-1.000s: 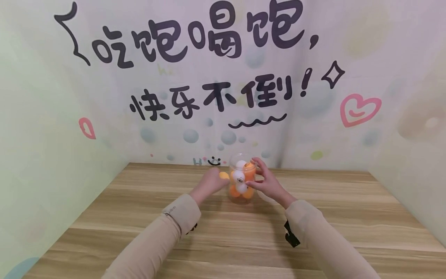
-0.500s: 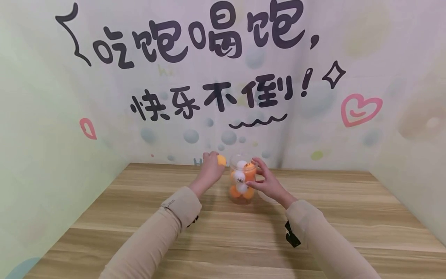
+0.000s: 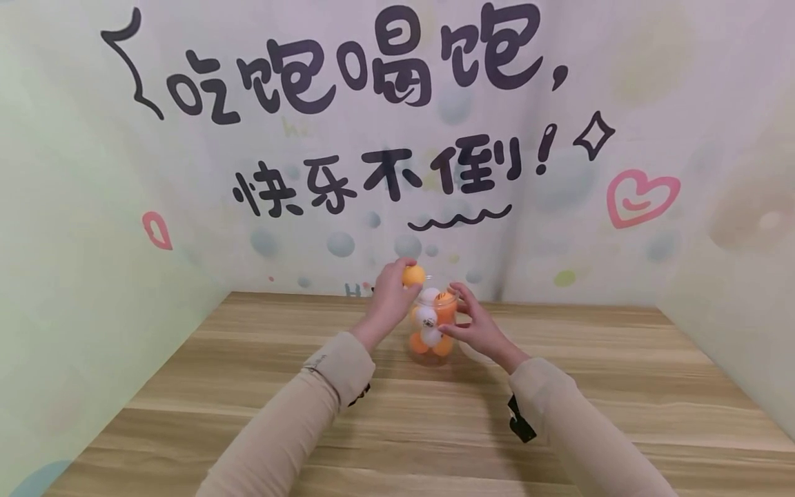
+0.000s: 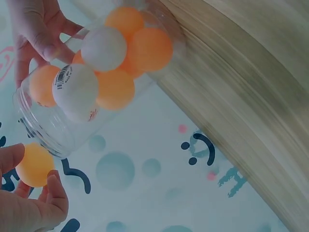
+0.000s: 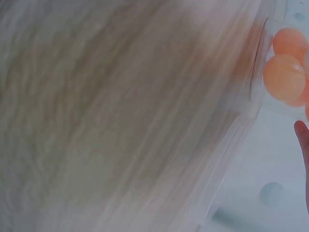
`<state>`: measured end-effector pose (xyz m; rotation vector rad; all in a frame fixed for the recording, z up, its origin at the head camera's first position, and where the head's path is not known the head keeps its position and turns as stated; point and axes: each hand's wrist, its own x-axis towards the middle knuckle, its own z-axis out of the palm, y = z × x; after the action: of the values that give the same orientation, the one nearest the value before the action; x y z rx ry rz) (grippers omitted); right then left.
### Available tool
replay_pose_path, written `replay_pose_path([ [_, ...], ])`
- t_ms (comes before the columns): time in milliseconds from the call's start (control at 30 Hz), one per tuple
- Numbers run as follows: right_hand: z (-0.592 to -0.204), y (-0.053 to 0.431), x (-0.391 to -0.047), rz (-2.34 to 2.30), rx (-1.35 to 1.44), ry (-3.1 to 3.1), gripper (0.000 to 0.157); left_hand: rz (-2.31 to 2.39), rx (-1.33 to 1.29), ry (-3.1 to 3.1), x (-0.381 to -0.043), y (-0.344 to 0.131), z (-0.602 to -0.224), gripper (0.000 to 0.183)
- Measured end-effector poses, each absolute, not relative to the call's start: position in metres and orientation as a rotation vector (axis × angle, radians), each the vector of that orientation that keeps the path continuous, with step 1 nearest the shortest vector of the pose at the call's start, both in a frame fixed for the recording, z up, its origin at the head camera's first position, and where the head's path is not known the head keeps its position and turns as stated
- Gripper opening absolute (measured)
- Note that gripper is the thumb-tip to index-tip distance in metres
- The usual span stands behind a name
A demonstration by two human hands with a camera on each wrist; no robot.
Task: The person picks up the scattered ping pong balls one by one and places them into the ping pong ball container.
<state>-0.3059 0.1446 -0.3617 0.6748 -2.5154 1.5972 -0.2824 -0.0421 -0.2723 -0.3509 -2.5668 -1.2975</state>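
A clear plastic jar [image 3: 427,359] stands upright on the table, holding several orange and white ping-pong balls [image 4: 75,89]. My left hand [image 3: 388,297] pinches an orange ping-pong ball [image 3: 413,276] between thumb and fingers, just above the left side of the jar's mouth. In the left wrist view that held ball [image 4: 36,165] is beside the open rim [image 4: 41,130], apart from the balls inside. My right hand [image 3: 477,328] grips the jar's right side, thumb in front and fingers behind. Only a fingertip [image 5: 301,133] of it shows in the right wrist view.
A clear round lid [image 5: 217,169] lies flat on the wood-grain table [image 3: 397,428], right of the jar and partly behind my right hand. A printed cloth backdrop [image 3: 310,255] rises at the table's back edge, with pale walls on both sides.
My left hand has lifted the orange ping-pong ball from low beside the jar, then brought it right to above the rim. My right hand has stayed on the jar.
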Motion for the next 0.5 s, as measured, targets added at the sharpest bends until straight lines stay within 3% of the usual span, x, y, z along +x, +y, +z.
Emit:
replay_pose_path([
  [500,-0.3614,0.1438,-0.3062,1.585,0.68,-2.527,0.077,-1.264,-0.343,-2.568,-0.2841,-0.0433,-0.282,0.053],
])
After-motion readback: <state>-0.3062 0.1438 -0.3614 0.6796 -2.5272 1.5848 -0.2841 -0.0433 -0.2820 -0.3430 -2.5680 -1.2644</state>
